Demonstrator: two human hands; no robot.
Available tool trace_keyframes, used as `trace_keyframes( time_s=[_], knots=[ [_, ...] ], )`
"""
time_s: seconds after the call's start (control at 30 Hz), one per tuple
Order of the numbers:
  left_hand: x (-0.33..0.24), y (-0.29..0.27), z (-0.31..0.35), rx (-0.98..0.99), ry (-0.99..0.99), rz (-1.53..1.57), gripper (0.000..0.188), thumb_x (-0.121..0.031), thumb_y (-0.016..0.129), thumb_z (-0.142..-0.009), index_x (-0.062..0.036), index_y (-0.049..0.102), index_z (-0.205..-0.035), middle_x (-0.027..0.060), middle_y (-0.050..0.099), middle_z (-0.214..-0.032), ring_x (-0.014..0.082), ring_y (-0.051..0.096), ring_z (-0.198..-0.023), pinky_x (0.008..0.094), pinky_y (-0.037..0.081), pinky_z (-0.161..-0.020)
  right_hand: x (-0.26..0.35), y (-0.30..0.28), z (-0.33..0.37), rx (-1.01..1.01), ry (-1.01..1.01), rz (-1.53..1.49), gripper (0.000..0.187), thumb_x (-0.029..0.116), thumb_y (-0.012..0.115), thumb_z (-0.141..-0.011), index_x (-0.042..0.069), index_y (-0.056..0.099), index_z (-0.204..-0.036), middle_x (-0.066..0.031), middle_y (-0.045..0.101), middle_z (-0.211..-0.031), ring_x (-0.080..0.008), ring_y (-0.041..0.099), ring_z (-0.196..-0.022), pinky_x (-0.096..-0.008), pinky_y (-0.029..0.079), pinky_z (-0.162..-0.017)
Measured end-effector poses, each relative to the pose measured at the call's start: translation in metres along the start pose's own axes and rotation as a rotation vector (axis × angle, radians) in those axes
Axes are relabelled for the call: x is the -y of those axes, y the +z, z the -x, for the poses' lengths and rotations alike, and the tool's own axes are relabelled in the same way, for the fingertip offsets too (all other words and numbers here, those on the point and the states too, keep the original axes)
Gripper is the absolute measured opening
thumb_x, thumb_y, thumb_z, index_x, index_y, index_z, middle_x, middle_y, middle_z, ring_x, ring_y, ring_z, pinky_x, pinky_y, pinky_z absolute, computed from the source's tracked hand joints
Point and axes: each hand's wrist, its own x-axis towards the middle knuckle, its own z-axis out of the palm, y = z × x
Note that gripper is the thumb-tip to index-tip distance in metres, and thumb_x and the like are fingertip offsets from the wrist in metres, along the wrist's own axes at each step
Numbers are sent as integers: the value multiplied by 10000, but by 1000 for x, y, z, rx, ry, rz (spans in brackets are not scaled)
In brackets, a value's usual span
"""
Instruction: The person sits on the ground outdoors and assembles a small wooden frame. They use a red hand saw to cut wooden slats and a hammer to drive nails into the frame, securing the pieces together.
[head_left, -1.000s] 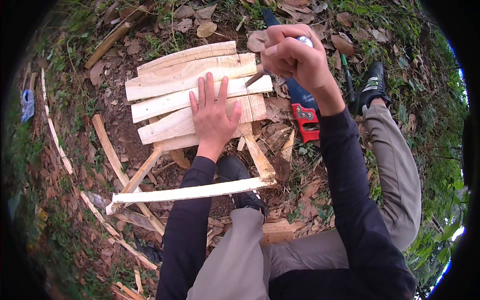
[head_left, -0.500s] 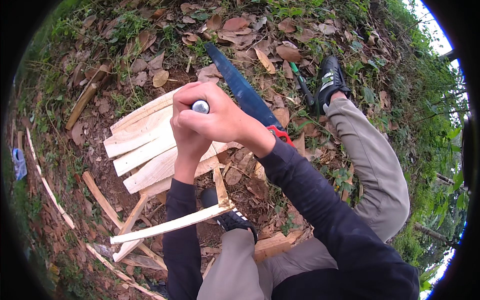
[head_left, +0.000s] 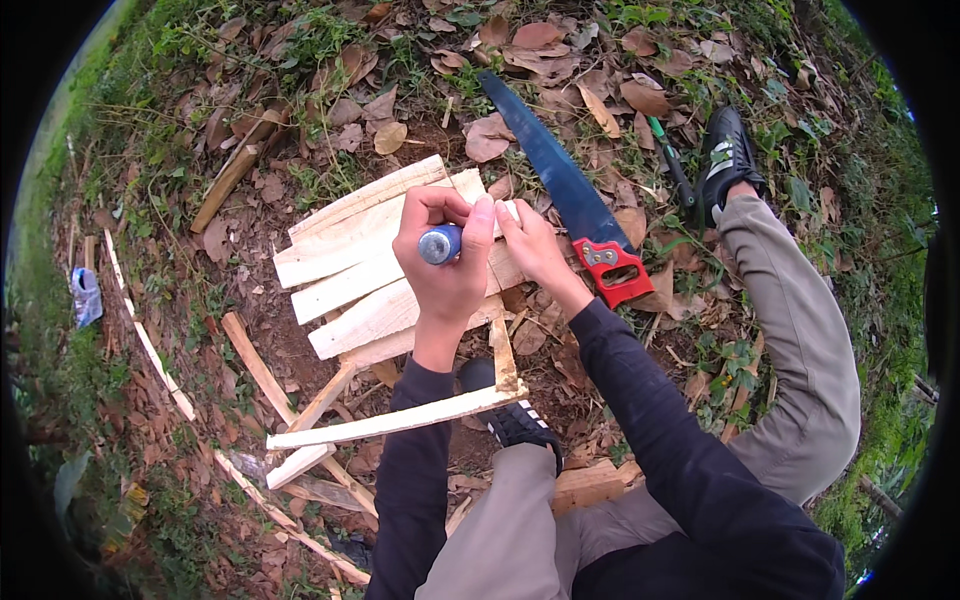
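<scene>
My left hand (head_left: 440, 295) is wrapped around a blue cylindrical tool handle (head_left: 441, 244) with a metal-capped end that points up at me. The rest of that tool is hidden beneath the fist. Close beside its thumb is my right hand (head_left: 540, 252), fingers bent and drawn together; what they pinch, if anything, is hidden. Both hands are over several pale wooden slats (head_left: 365, 322) lying side by side on the ground. To the right of my right hand lies a handsaw (head_left: 555, 165) with a dark blade and red handle.
A frame of thin wooden strips (head_left: 400, 420) stands near my left forearm. A green-and-black tool (head_left: 672, 165) lies beside my right shoe (head_left: 727, 160). Wood blocks (head_left: 585, 487) sit between my legs. A split log piece (head_left: 228, 185) rests far left, among dry leaves.
My right hand has come off the handle's top and moved right, beside my left hand. More of the blue handle now shows. The whole view has shifted, so the scene sits further right.
</scene>
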Motion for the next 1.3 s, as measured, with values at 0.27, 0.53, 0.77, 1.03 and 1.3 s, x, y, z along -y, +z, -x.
trace_keyframes(
  time_s=[0.27,0.53,0.77,1.03,1.3],
  knots=[
    [2,-1,5,-50,-71,98,297,-60,576,-906,-53,419,-655,-14,441,-584,66,392,-539,254,324,-510,-10,-56,1,-291,-7,-187,312,279,641,-989,-33,648,-989,-155,715,-822,-221,709,-776,-348,540,-740],
    [0,5,12,-35,-69,128,325,-55,534,-926,-58,361,-650,-6,411,-579,67,340,-531,254,330,-518,-114,-257,-68,-645,-118,753,209,167,625,-869,26,652,-1021,-181,658,-1017,-369,624,-990,-476,505,-885],
    [1,-2,12,-48,-96,136,323,-50,541,-918,-59,361,-649,0,419,-580,68,361,-530,251,315,-505,-93,-260,-119,-291,265,808,423,318,678,-806,-26,665,-1052,-269,692,-1086,-424,667,-1049,-486,529,-920],
    [3,-1,10,-43,-49,90,322,-70,525,-938,-79,352,-666,-16,381,-568,70,325,-521,260,302,-512,-24,-249,-15,-686,-26,560,271,270,687,-857,2,665,-895,-149,640,-685,-393,647,-670,-479,520,-670],
    [7,-5,8,-65,-65,64,342,-102,605,-920,-41,425,-636,3,465,-564,77,409,-540,268,333,-517,29,-154,105,444,564,-2342,518,380,353,-1110,116,373,-665,23,342,-529,-93,332,-365,-268,300,-361]
  ],
)
